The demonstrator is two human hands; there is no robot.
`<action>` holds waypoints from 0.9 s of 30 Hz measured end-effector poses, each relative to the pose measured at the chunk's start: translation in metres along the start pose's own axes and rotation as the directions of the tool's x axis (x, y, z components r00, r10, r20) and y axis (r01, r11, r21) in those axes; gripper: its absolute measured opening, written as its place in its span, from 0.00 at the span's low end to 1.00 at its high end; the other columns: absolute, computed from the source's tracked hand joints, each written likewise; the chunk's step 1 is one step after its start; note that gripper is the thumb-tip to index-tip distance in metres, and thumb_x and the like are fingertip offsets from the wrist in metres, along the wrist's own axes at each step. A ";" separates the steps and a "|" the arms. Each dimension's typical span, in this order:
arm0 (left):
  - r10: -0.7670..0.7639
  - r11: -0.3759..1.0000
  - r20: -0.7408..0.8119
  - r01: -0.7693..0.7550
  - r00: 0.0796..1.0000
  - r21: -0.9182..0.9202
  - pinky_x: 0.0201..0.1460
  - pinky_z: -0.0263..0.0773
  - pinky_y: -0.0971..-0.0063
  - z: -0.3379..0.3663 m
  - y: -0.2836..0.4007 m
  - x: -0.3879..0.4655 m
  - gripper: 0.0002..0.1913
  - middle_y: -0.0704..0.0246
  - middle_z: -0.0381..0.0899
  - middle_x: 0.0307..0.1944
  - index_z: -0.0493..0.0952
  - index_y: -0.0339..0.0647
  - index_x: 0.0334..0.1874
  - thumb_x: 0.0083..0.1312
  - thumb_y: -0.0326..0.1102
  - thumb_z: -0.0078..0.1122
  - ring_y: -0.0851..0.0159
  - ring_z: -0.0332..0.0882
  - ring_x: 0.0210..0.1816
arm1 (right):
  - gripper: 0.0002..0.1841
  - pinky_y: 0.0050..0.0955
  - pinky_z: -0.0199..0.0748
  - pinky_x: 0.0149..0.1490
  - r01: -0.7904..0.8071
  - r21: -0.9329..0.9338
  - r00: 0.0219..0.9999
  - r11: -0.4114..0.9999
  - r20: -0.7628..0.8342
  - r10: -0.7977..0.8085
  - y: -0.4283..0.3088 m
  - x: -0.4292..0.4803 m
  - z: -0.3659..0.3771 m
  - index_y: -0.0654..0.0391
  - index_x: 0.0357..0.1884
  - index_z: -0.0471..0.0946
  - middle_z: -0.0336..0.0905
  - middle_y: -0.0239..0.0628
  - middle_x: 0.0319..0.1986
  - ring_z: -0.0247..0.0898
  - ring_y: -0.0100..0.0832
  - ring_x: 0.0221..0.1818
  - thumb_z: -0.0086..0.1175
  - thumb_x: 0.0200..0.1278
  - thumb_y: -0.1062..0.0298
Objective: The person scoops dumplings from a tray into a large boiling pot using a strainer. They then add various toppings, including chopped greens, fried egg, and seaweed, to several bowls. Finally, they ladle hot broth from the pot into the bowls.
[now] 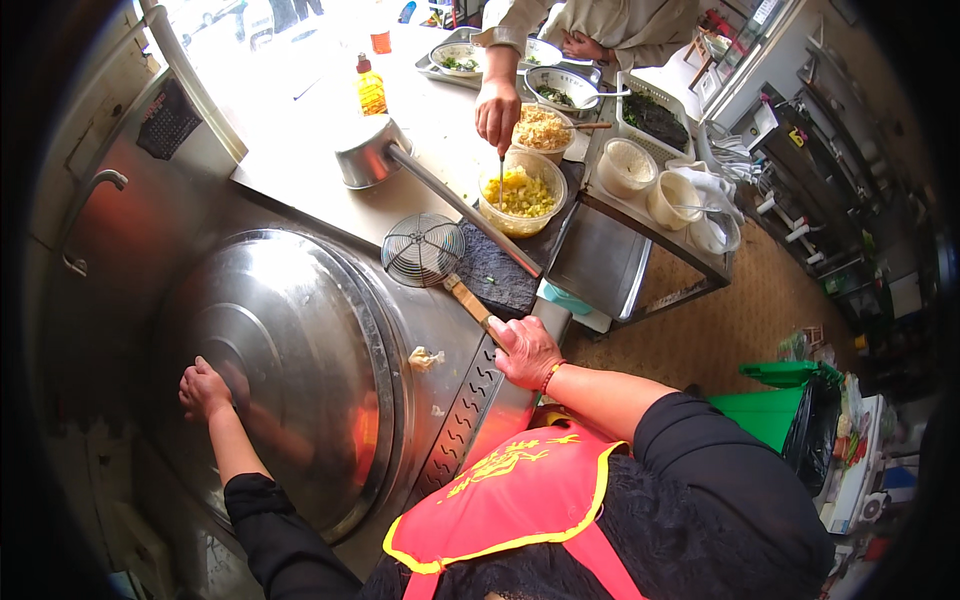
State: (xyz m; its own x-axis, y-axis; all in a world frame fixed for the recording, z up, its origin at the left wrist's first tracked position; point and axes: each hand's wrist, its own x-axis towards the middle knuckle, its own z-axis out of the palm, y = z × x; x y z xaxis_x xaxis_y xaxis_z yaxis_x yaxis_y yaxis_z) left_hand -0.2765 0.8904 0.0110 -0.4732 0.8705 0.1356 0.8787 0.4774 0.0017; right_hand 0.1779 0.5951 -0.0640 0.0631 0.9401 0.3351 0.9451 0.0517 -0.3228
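My left hand [205, 390] rests at the middle of a large round metal lid [300, 360], its fingers curled; whether they grip a knob is hidden. The lid lies on a steel cooking station. In my right hand [525, 352] is the wooden handle of a wire skimmer [424, 250]. Its coiled basket hangs over the counter edge, beside a dark cloth [491, 266]. Behind it stands a metal ladle pot [371, 157] with a long handle. A co-worker's hand [498, 112] holds a utensil in a plastic tub of chopped yellow-green vegetables [525, 191].
Bowls with greens [562, 90], a tub of shredded food [541, 129] and a yellow bottle [370, 90] stand across the counter. A side table holds white tubs [628, 166] and a basket of dark greens [656, 120]. A green bin [757, 420] is at the right.
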 end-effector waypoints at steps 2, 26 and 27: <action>0.002 1.000 -0.018 -0.002 1.000 -0.011 0.61 0.59 0.41 0.003 0.000 0.000 0.27 0.71 0.70 0.64 0.75 0.54 0.56 0.71 0.63 0.31 0.56 0.63 0.67 | 0.30 0.41 0.63 0.49 -0.002 -0.004 1.000 1.000 0.005 0.002 0.000 0.000 0.000 0.55 0.57 0.63 0.69 0.40 0.31 0.70 0.43 0.35 0.57 0.49 0.66; 0.019 1.000 -0.051 -0.019 0.999 0.004 0.60 0.60 0.40 0.009 -0.003 0.004 0.26 0.72 0.70 0.64 0.75 0.53 0.53 0.71 0.61 0.33 0.54 0.62 0.66 | 0.29 0.42 0.64 0.48 0.000 -0.013 1.000 1.000 0.008 0.000 0.002 0.000 0.001 0.54 0.57 0.64 0.69 0.39 0.30 0.70 0.42 0.35 0.57 0.50 0.66; 0.020 1.000 -0.051 -0.020 0.999 0.006 0.60 0.60 0.40 0.009 -0.003 0.004 0.26 0.72 0.70 0.64 0.75 0.52 0.53 0.71 0.61 0.33 0.54 0.62 0.66 | 0.29 0.41 0.64 0.48 0.002 -0.012 1.000 1.000 0.008 -0.002 0.002 -0.001 0.001 0.54 0.57 0.64 0.69 0.39 0.30 0.70 0.42 0.35 0.57 0.50 0.66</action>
State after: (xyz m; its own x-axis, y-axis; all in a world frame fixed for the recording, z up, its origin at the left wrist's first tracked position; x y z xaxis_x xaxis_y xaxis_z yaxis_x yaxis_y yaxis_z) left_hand -0.2818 0.8930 0.0028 -0.4517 0.8727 0.1855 0.8875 0.4608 -0.0070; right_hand 0.1788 0.5945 -0.0660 0.0588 0.9428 0.3282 0.9490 0.0493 -0.3115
